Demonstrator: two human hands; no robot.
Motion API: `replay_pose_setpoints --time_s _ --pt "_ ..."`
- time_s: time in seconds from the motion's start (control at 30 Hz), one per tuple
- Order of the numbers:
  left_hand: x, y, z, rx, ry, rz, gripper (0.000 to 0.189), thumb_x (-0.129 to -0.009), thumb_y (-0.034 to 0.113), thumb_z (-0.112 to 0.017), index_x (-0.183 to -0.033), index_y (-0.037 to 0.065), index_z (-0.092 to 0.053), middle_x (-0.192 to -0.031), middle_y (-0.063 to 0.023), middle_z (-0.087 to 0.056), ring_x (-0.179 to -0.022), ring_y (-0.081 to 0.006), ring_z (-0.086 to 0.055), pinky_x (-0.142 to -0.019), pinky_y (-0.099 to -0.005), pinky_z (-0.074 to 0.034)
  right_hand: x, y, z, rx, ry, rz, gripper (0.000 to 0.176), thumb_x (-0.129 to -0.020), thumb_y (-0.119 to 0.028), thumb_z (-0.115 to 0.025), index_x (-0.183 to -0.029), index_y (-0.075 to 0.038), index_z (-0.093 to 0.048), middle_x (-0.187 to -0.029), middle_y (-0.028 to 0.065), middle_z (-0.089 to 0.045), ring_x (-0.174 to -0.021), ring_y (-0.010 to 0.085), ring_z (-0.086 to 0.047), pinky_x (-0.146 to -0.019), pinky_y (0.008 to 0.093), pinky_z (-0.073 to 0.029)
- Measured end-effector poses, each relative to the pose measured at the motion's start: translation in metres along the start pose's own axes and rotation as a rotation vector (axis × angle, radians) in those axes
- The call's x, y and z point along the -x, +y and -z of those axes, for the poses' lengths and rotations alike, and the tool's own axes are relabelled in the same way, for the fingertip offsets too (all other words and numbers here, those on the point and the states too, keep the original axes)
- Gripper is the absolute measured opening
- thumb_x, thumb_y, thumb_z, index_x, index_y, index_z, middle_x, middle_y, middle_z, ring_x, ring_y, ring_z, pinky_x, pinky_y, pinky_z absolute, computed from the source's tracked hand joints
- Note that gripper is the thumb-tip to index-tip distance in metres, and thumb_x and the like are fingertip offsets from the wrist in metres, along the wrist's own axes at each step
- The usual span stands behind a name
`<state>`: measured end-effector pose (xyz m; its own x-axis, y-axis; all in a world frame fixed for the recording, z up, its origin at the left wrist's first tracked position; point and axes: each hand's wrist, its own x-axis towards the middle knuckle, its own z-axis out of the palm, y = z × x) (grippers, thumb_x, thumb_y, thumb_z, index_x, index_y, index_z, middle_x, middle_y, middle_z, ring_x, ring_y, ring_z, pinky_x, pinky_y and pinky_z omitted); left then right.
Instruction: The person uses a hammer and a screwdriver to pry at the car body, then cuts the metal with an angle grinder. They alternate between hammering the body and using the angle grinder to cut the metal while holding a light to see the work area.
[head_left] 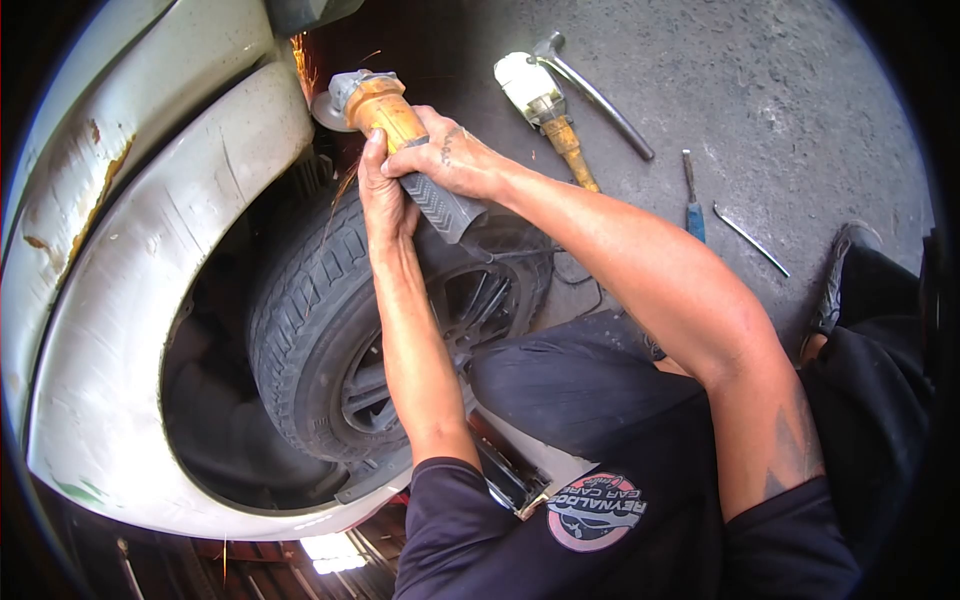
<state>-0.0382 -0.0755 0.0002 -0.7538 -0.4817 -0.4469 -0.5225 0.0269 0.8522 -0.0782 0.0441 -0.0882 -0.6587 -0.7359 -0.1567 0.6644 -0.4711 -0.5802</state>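
Note:
Both my hands are wrapped round an angle grinder (392, 115) with a yellow body, a grey metal head and a dark ribbed rear grip. My left hand (384, 188) holds it from the near left side, thumb up along the body. From the right, my right hand (452, 158) closes over the middle of the body. The grinder's disc (328, 113) is beside the edge of a white car bumper (205, 195). Orange sparks (303, 62) fly up near the disc. The exact contact point is hidden.
A car wheel (310, 330) sits within the wheel arch below the grinder. On the grey floor at right lie a white and yellow power tool (532, 92), a long-handled ratchet (605, 100), a blue-handled screwdriver (693, 205) and a thin metal bar (752, 240). A cord (580, 280) runs by the wheel.

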Motion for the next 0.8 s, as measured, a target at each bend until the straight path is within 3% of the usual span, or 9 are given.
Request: replay_pose_setpoints --time_s 0.67,0.73,0.8 --pt "0.0005 -0.0016 0.0014 -0.004 0.004 -0.001 0.066 -0.099 0.049 -0.068 -0.139 -0.001 -0.053 -0.121 -0.0153 -0.068 -0.109 -0.0257 -0.070 -0.100 -0.0425 -0.057 -0.0009 0.0044 -0.0008 0.052 0.018 0.010 0.079 -0.078 -0.036 -0.081 -0.139 0.005 -0.053 -0.129 0.0218 -0.062 -0.121 0.0303 -0.062 -0.104 0.0369 -0.047" --pt "0.0014 -0.0016 0.0008 0.003 -0.012 0.000 0.066 -0.099 0.049 -0.068 -0.139 -0.001 -0.053 -0.121 -0.0152 -0.068 -0.109 -0.0257 -0.070 -0.100 -0.0426 -0.057 -0.0022 0.0067 -0.0016 -0.021 0.017 0.023 0.087 -0.071 -0.044 -0.081 -0.135 0.008 -0.052 -0.129 0.0290 -0.064 -0.119 0.0397 -0.065 -0.102 0.0405 -0.050" --pt "0.0023 -0.0015 -0.0003 0.005 -0.007 0.002 0.066 -0.099 0.049 -0.068 -0.139 -0.001 -0.053 -0.120 -0.0152 -0.068 -0.109 -0.0256 -0.070 -0.100 -0.0426 -0.057 -0.0038 0.0087 -0.0016 -0.007 0.019 0.026 0.087 -0.071 -0.044 -0.081 -0.135 0.008 -0.052 -0.128 0.0291 -0.064 -0.119 0.0392 -0.066 -0.102 0.0403 -0.050"
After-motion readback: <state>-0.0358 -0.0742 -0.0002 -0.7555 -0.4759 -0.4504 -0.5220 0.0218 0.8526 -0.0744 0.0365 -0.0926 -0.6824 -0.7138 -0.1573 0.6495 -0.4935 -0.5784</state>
